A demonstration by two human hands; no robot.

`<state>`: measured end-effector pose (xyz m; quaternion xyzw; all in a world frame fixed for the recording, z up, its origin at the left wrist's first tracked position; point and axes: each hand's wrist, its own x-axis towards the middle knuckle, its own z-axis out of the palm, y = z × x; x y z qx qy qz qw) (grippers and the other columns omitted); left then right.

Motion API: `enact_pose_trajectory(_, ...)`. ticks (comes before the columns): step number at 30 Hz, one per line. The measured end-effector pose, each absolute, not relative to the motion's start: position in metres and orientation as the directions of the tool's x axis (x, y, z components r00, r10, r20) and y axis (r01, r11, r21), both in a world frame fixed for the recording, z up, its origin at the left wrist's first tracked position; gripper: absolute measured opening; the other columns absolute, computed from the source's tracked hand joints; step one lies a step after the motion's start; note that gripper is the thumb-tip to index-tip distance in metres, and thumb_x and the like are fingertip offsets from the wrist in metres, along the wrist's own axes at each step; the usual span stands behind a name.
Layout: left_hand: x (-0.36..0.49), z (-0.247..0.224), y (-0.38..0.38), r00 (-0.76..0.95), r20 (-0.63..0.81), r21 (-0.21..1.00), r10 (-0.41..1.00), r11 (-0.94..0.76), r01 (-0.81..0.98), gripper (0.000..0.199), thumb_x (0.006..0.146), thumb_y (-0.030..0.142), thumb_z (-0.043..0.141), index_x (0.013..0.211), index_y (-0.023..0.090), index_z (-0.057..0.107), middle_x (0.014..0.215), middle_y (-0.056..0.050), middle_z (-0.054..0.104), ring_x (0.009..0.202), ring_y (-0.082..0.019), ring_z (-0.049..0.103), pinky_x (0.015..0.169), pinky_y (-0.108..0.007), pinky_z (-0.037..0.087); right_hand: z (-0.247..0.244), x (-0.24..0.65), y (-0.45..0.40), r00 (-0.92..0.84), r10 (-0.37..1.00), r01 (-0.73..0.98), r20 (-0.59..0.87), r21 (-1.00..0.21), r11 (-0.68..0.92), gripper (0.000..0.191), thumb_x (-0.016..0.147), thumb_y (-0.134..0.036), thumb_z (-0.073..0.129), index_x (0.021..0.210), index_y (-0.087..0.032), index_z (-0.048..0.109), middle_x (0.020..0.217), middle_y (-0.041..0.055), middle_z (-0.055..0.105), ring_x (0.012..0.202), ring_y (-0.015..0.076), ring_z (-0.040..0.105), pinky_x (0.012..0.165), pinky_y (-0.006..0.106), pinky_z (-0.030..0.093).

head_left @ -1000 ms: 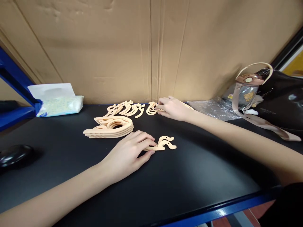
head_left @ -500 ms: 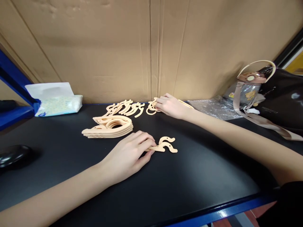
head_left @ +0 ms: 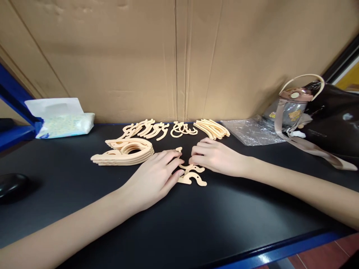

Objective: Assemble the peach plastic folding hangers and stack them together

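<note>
Left hand (head_left: pixel 159 175) bent over wooden pieces (head_left: pixel 193 174) near middle of surface (head_left: pixel 238 220), covering their left ends; whether grasping, cannot tell. Right hand (head_left: pixel 211 157) curled just beside, fingertips near wooden hook (head_left: pixel 178 149) partly hidden by left fingers; grip likewise unclear. Other hooks (head_left: pixel 185 130) by surface's back edge overlap, hard to count. Mouse (head_left: pixel 11 186) toward left side, cut off.

Head camera looks forward, down across the tabletop (head_left: pixel 224 220).
</note>
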<state>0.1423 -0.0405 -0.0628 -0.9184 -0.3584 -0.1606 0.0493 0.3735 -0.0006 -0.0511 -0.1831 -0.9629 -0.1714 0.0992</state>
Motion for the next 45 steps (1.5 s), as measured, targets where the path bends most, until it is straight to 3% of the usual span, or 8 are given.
enact_pose_trajectory(7, 0.144, -0.061, -0.043, 0.675, 0.270, 0.150, 0.686, -0.723, 0.675, 0.034, 0.100, 0.035, 0.037, 0.121, 0.018, 0.058, 0.121, -0.009, 0.063, 0.107, -0.024, 0.060, 0.090, -0.039, 0.049, -0.039, 0.392, 0.017, -0.806, 0.485, 0.525, 0.339, 0.030, 0.851, 0.018, 0.096, -0.024, 0.051, 0.108, -0.018, 0.064, 0.098, 0.0057, 0.068, 0.090, 0.0182, 0.061, 0.083, 0.031, 0.043)
enact_pose_trajectory(10, 0.142, -0.060, -0.045, 0.670, 0.247, 0.195, 0.700, -0.713, 0.674, 0.036, 0.100, 0.037, 0.036, 0.122, 0.018, 0.057, 0.123, -0.009, 0.062, 0.112, -0.024, 0.057, 0.093, -0.040, 0.047, -0.032, 0.415, 0.039, -0.624, 0.650, 0.754, 0.434, 0.116, 0.646, 0.020, 0.095, -0.026, 0.049, 0.100, -0.018, 0.067, 0.092, 0.0072, 0.069, 0.086, 0.0222, 0.061, 0.081, 0.035, 0.042)
enact_pose_trajectory(14, 0.143, -0.060, -0.045, 0.678, 0.232, 0.209, 0.698, -0.716, 0.666, 0.035, 0.101, 0.038, 0.035, 0.121, 0.018, 0.056, 0.123, -0.009, 0.061, 0.111, -0.024, 0.056, 0.094, -0.040, 0.046, -0.032, 0.445, 0.068, -0.403, 0.821, 0.915, 0.405, 0.150, 0.375, 0.027, 0.094, -0.033, 0.050, 0.101, -0.017, 0.070, 0.096, 0.0100, 0.067, 0.091, 0.0247, 0.061, 0.077, 0.035, 0.040)
enact_pose_trajectory(20, 0.143, -0.059, -0.043, 0.683, 0.285, 0.230, 0.673, -0.739, 0.633, 0.033, 0.101, 0.034, 0.034, 0.118, 0.017, 0.056, 0.116, -0.009, 0.062, 0.105, -0.022, 0.059, 0.089, -0.035, 0.047, -0.040, 0.458, 0.079, -0.284, 0.872, 0.959, 0.398, 0.110, 0.262, 0.033, 0.089, -0.041, 0.054, 0.075, -0.018, 0.072, 0.079, 0.0068, 0.067, 0.074, 0.0212, 0.060, 0.068, 0.033, 0.037)
enact_pose_trajectory(28, 0.143, -0.060, -0.043, 0.710, 0.410, 0.206, 0.572, -0.817, 0.539, 0.025, 0.099, 0.024, 0.041, 0.114, 0.017, 0.059, 0.100, -0.004, 0.068, 0.087, -0.016, 0.065, 0.074, -0.026, 0.049, -0.044, 0.450, 0.079, -0.218, 0.883, 0.975, 0.415, 0.049, 0.217, 0.021, 0.079, -0.029, 0.058, 0.066, -0.017, 0.068, 0.071, 0.0044, 0.069, 0.072, 0.0204, 0.061, 0.069, 0.031, 0.036)
enact_pose_trajectory(37, 0.143, -0.053, -0.051, 0.850, 0.436, -0.055, 0.297, -0.933, 0.355, 0.023, 0.098, 0.016, 0.041, 0.108, 0.014, 0.061, 0.100, -0.005, 0.071, 0.080, -0.016, 0.065, 0.072, -0.028, 0.050, -0.044, 0.425, 0.041, -0.212, 0.877, 0.959, 0.431, -0.080, 0.271, 0.018, 0.082, -0.032, 0.054, 0.078, -0.019, 0.066, 0.067, 0.0000, 0.065, 0.058, 0.0140, 0.056, 0.055, 0.024, 0.032)
enact_pose_trajectory(40, 0.143, -0.055, -0.049, 0.821, 0.447, -0.059, 0.356, -0.904, 0.424, 0.024, 0.098, 0.020, 0.042, 0.111, 0.014, 0.061, 0.109, -0.007, 0.068, 0.094, -0.019, 0.064, 0.080, -0.030, 0.051, -0.051, 0.410, 0.010, -0.332, 0.856, 0.930, 0.395, -0.012, 0.366, 0.017, 0.083, -0.034, 0.055, 0.079, -0.019, 0.062, 0.057, -0.0022, 0.059, 0.051, 0.0135, 0.052, 0.053, 0.024, 0.027)
enact_pose_trajectory(45, 0.141, -0.061, -0.043, 0.700, 0.361, -0.027, 0.617, -0.743, 0.669, 0.042, 0.099, 0.039, 0.039, 0.129, 0.013, 0.055, 0.140, -0.015, 0.051, 0.126, -0.030, 0.050, 0.100, -0.046, 0.046, -0.053, 0.402, -0.021, -0.469, 0.833, 0.878, 0.293, 0.048, 0.477, 0.007, 0.082, -0.023, 0.056, 0.077, -0.019, 0.059, 0.054, -0.0043, 0.055, 0.051, 0.0116, 0.050, 0.053, 0.023, 0.024)
